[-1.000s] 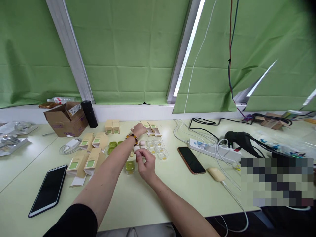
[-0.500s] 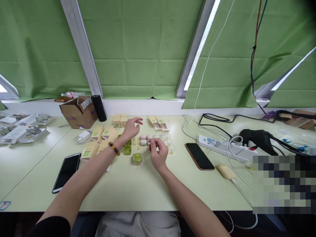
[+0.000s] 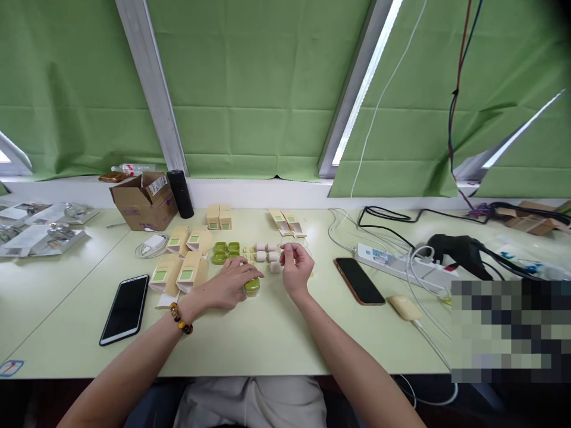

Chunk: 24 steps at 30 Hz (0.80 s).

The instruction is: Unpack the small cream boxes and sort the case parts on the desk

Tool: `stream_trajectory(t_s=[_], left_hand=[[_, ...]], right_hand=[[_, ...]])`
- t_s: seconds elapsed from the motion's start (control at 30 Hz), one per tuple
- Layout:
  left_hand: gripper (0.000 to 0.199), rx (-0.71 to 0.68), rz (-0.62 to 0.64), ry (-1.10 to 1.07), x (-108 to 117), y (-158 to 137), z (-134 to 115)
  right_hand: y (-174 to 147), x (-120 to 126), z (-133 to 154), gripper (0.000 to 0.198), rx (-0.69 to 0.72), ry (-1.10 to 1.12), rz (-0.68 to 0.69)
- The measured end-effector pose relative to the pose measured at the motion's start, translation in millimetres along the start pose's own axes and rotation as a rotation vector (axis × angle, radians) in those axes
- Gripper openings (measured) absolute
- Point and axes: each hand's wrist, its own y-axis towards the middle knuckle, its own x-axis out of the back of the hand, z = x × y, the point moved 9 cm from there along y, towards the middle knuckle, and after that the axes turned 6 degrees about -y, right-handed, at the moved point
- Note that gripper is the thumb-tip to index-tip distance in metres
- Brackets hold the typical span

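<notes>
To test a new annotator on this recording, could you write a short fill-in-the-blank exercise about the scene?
A beaded bracelet circles the ____ arm.
The left hand is at a container whose lid is coloured ____.
The power strip lies to the ____ of the right hand.
Missing words: left; green; right.

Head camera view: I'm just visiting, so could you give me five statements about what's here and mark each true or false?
1. The left hand has a beaded bracelet at its wrist. True.
2. The left hand is by the green-lidded container. True.
3. The right hand is on the orange-edged phone. False: the right hand is beside small pale pieces.
4. The black cylinder stands inside the cardboard box. False: the black cylinder stands beside the cardboard box.
5. A white-framed phone lies left of both hands. True.
</notes>
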Motion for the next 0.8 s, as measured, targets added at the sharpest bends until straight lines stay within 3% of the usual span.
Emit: stream_trajectory(t_s=[0.13, 0.23, 0.37, 0.5, 0.6, 0.8], left_hand=[[0.048, 0.034, -0.060, -0.038, 5.0, -1.8, 2.1], [0.047, 0.093, -0.148, -0.188, 13.8, -4.4, 11.2], [0.052, 0.127, -0.309, -0.670, 28.2, -5.7, 29.7], [0.059, 0.051, -0.329, -1.213, 27.0, -4.3, 32.6], [0.060, 0.040, -0.278, -1.399, 18.4, -5.2, 26.2], [0.058, 0.096, -0.295, -1.440, 2.9, -5.9, 25.0]], right_hand=[[5.9, -3.6, 9.0, 0.037, 0.034, -0.013, 0.032], [6.5, -8.2, 13.8, 0.034, 0.066, -0.041, 0.084], [-5.3, -13.8, 17.4, 0.025, 0.203, -0.139, 0.169], [-30.4, -18.8, 31.5, 0.012, 0.463, -0.220, 0.210], [-45.8, -24.8, 40.4, 0.031, 0.558, -0.235, 0.248], [-60.4, -35.8, 51.4, 0.070, 0.687, -0.298, 0.367]])
